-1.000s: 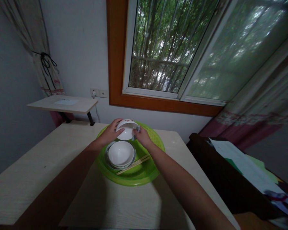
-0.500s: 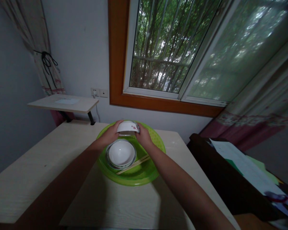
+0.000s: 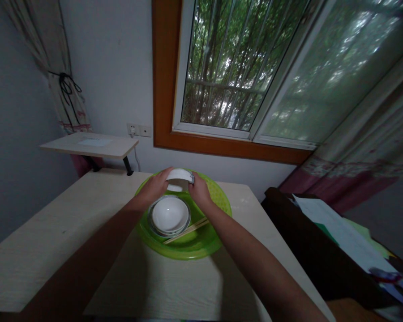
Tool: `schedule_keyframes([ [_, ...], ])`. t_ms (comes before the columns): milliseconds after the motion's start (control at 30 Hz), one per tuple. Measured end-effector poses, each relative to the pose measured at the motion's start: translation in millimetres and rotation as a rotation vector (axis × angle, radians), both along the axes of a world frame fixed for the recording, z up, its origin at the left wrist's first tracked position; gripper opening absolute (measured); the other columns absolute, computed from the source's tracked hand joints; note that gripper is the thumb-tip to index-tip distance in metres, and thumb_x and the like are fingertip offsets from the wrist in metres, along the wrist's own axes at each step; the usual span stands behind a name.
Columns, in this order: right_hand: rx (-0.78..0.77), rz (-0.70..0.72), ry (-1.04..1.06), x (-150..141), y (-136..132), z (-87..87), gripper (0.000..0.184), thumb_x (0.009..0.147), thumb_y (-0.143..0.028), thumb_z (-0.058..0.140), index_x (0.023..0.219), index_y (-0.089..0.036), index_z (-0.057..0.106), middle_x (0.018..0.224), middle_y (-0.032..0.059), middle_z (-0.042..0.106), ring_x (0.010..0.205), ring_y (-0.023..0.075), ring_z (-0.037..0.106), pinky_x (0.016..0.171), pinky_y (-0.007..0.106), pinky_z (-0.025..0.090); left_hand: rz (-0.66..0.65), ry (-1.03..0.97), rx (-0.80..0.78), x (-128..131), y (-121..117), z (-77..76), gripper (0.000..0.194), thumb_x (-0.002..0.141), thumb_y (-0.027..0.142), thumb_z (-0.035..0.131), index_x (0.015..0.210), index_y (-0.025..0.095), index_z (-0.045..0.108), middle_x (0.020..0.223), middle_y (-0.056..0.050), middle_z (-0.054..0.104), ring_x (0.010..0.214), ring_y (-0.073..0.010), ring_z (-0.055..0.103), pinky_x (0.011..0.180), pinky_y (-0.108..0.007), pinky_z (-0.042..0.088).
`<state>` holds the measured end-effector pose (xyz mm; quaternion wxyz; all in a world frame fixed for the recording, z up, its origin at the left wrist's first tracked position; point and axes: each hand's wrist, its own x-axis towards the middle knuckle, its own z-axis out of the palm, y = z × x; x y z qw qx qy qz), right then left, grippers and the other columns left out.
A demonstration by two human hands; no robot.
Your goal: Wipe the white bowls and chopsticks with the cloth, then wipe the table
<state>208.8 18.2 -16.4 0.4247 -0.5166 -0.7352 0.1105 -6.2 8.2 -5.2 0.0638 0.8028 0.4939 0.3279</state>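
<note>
A round green basin (image 3: pixel 201 243) sits on the pale wooden table (image 3: pixel 53 241). Both my hands hold a small white bowl (image 3: pixel 178 177) over the basin's far side. My left hand (image 3: pixel 156 186) grips its left edge and my right hand (image 3: pixel 197 189) grips its right edge, with a small grey thing I cannot make out at the fingertips. The bowl is tipped over, its underside up. Below it, inside the basin, stand stacked white bowls (image 3: pixel 169 215). A pair of wooden chopsticks (image 3: pixel 187 230) lies beside them.
A small wall shelf (image 3: pixel 89 145) juts out at the back left under a tied curtain (image 3: pixel 62 94). A large window (image 3: pixel 255 67) fills the far wall. A dark piece of furniture with papers (image 3: pixel 336 241) stands to the right of the table.
The held bowl has turned from facing me with its inside showing to upside down. Both hands stayed over the basin's far side.
</note>
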Motion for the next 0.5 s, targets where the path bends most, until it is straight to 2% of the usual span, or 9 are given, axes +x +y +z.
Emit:
schedule_keyframes([
  [100, -0.104, -0.017, 0.126, 1.5, 6.9, -5.0, 0.037, 0.085, -0.01, 0.049, 0.116, -0.017, 0.067, 0.108, 0.0088, 0.075, 0.099, 0.0219, 0.068, 0.092, 0.034, 0.054, 0.019, -0.082, 0.0, 0.2, 2.1, 0.8, 0.054, 0.093, 0.015, 0.047, 0.147, 0.014, 0.049, 0.146, -0.015, 0.06, 0.13, -0.0238, 0.061, 0.115, -0.039, 0.044],
  [233, -0.266, -0.084, 0.223, 1.2, 12.0, -8.5, 0.029, 0.09, -0.022, 0.052, 0.113, -0.016, 0.069, 0.104, 0.0084, 0.076, 0.094, 0.0215, 0.069, 0.087, 0.033, 0.054, 0.022, -0.118, -0.121, 1.9, 0.9, 1.6, 0.049, 0.093, 0.024, 0.055, 0.14, 0.013, 0.053, 0.129, -0.016, 0.07, 0.113, -0.0265, 0.069, 0.102, -0.04, 0.053],
  [367, -0.269, -0.052, 0.217, -0.8, 11.3, -9.2, 0.026, 0.089, -0.022, 0.055, 0.11, -0.016, 0.07, 0.101, 0.0072, 0.076, 0.09, 0.0197, 0.069, 0.085, 0.031, 0.054, 0.012, -0.178, -0.265, 2.9, -1.3, 1.7, 0.046, 0.095, 0.023, 0.049, 0.139, 0.012, 0.05, 0.117, -0.015, 0.073, 0.091, -0.0234, 0.074, 0.086, -0.036, 0.059],
  [500, -0.195, -0.036, 0.066, -0.4, 6.5, -6.3, 0.029, 0.088, -0.015, 0.055, 0.113, -0.015, 0.069, 0.099, 0.0094, 0.076, 0.088, 0.0224, 0.069, 0.086, 0.035, 0.055, -0.008, -0.164, -0.16, 2.7, -2.2, 2.8, 0.05, 0.09, 0.011, 0.046, 0.14, 0.013, 0.051, 0.127, -0.016, 0.07, 0.115, -0.0237, 0.068, 0.102, -0.036, 0.052],
])
